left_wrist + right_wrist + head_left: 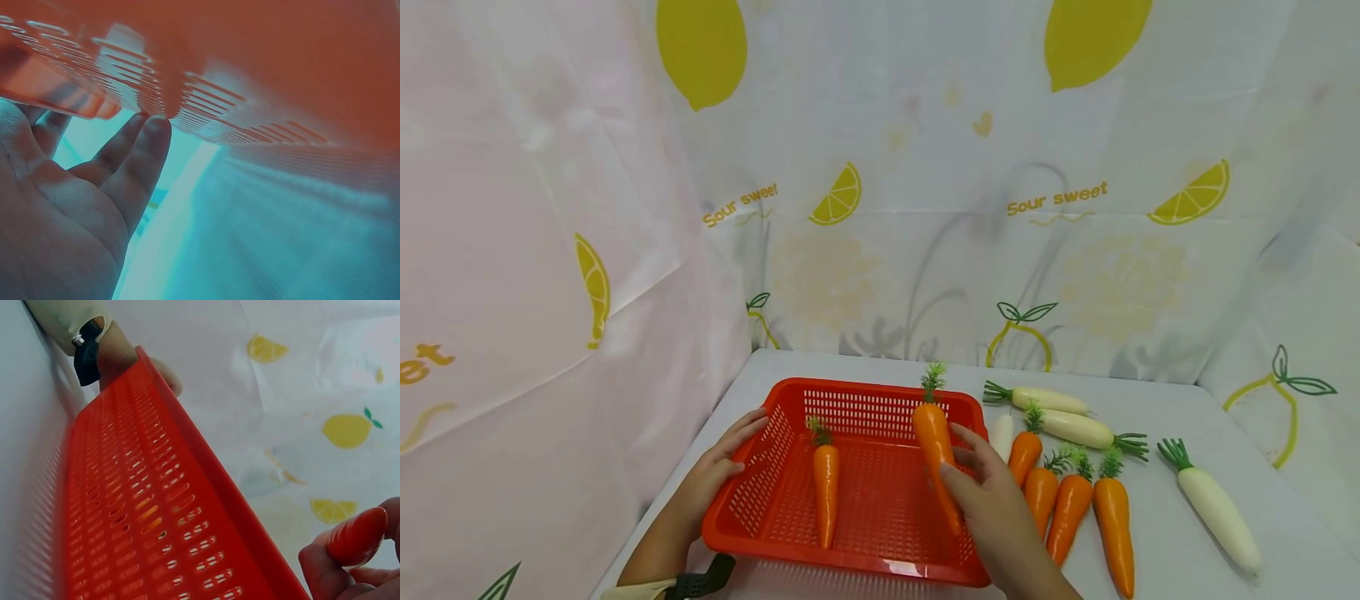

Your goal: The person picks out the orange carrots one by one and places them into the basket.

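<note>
An orange carrot (pixel 934 442) with a green leafy top is pinched between the thumb and fingers of my right hand (pixel 992 500), over the right part of the red basket (pixel 850 558). Its top points away from me; in the right wrist view only the carrot's rounded end (pixel 359 537) shows between the fingers. Another carrot (pixel 826 492) lies inside the basket, left of its middle. My left hand (pixel 711 475) rests at the basket's left rim. In the left wrist view its extended fingers (pixel 140 165) touch the slotted outer wall (pixel 206 103) below the rim.
Several carrots (pixel 1071 508) lie in a row right of the basket. White radishes with green stems lie behind and beside them, one (pixel 1221 517) farthest right. A lemon-printed cloth (pixel 880 275) hangs behind the white table (pixel 1165 550) and along its left side.
</note>
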